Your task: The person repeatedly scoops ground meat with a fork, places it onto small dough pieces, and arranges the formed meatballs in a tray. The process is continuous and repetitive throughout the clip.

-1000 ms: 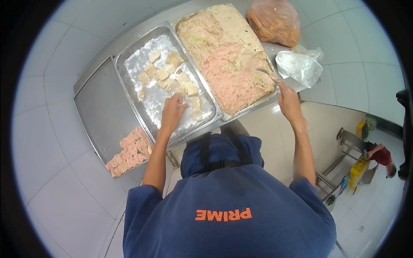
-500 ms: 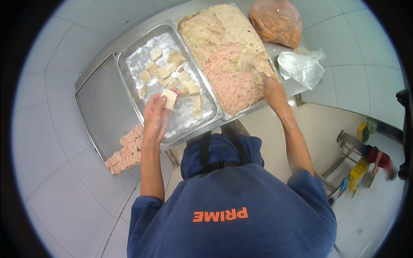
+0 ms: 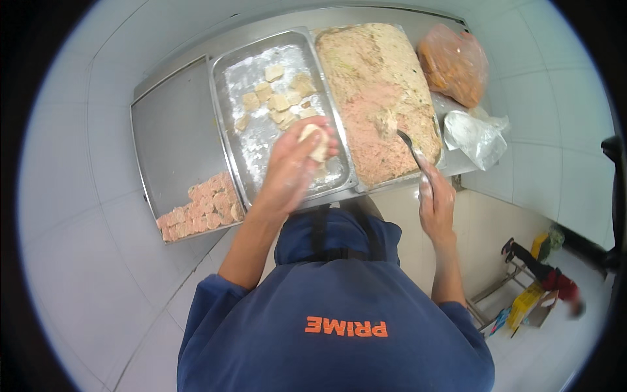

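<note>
My left hand (image 3: 290,160) is closed around a pale, flat, squarish piece (image 3: 318,142), which looks like tofu or a dough wrapper, above the near part of a flour-dusted metal tray (image 3: 232,75). Several similar pieces (image 3: 279,102) lie loosely in that tray. My right hand (image 3: 436,202) grips the handle of a spoon-like metal utensil (image 3: 413,149). Its far end reaches into a big slab of pinkish minced filling (image 3: 366,85), where a small lump (image 3: 386,121) stands out. The utensil's tip is hidden by filling.
To the left, a metal tray (image 3: 173,124) holds rows of pink-topped pieces (image 3: 206,208) at its near end. Beyond the filling on the right lie a clear bag of orange food (image 3: 452,65) and a crumpled plastic bag (image 3: 475,136). A person (image 3: 555,282) works beside yellow crates (image 3: 522,306) at lower right.
My left hand has moved right with the pale piece, closer to the filling. The right hand has drawn nearer to me, so the utensil's handle now shows. The whole view has shifted slightly.
</note>
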`<state>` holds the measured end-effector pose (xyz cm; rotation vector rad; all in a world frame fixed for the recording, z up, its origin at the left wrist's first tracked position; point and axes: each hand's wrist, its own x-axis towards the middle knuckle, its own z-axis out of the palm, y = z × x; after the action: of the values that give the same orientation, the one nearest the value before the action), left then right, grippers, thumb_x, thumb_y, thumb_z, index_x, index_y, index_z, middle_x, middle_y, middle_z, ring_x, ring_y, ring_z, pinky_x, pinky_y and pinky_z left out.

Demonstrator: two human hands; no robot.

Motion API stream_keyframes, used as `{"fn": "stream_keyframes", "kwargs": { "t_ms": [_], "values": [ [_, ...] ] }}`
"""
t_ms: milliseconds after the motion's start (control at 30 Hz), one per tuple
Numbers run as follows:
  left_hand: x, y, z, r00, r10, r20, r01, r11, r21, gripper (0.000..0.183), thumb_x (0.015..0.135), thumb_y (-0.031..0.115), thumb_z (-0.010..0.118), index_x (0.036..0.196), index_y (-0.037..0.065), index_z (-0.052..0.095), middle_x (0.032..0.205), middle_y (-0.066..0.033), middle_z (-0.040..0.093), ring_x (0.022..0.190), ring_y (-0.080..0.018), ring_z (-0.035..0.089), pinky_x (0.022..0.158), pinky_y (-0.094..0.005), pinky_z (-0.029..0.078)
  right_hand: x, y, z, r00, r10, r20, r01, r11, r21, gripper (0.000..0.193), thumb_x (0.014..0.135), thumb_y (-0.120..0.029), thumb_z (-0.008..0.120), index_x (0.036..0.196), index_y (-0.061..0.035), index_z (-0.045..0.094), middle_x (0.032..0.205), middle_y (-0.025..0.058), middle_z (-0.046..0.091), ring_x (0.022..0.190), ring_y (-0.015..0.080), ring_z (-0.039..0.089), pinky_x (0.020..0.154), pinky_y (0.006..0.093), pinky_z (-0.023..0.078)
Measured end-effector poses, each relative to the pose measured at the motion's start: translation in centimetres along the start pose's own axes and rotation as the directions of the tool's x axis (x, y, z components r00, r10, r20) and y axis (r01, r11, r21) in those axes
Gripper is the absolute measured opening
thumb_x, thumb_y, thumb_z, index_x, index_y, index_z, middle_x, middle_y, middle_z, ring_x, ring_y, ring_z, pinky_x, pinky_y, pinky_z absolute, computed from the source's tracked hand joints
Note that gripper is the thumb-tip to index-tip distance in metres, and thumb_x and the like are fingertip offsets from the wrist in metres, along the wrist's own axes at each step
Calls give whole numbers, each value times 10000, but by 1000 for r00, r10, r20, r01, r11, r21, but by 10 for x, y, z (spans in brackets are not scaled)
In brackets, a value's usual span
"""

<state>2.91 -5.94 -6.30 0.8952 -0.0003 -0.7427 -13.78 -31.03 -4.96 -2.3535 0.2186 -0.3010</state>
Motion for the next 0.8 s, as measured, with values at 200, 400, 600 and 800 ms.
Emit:
{"fn": "stream_keyframes", "kwargs": {
  "t_ms": [200,400,600,800],
  "values": [
    [-14,9,56,960,-21,281,178,819,-546,483,1145,301,412,1430,-83,480,1344,-220,612,1286,-319,616,1155,-456,481,-4,-37,21,948,-281,-151,279,960,-35,588,814,97,559,1373,-34,685,845,102,528,773,272,469,738,393,435],
    [-26,26,68,990,10,138,45,921,-388,441,1136,194,423,1457,-108,443,1366,-250,602,1318,-346,607,1176,-460,492,-6,-40,26,943,-292,-161,277,955,-109,564,770,111,612,1295,-48,746,868,88,528,825,275,480,769,394,429],
    [-27,34,59,995,49,91,-11,928,-372,432,1117,137,435,1464,-120,439,1369,-280,598,1308,-365,613,1164,-464,493,-10,-37,23,942,-301,-149,291,953,-88,575,767,119,614,1296,-59,749,883,97,524,846,278,489,798,393,421],
    [-23,41,46,976,5,220,102,877,-470,462,1109,227,352,1393,-94,527,1330,-261,627,1247,-363,644,1103,-479,519,-7,-36,24,948,-304,-91,296,950,-96,584,734,99,646,1280,-71,759,896,98,527,846,280,503,796,400,424]
  ]
}}
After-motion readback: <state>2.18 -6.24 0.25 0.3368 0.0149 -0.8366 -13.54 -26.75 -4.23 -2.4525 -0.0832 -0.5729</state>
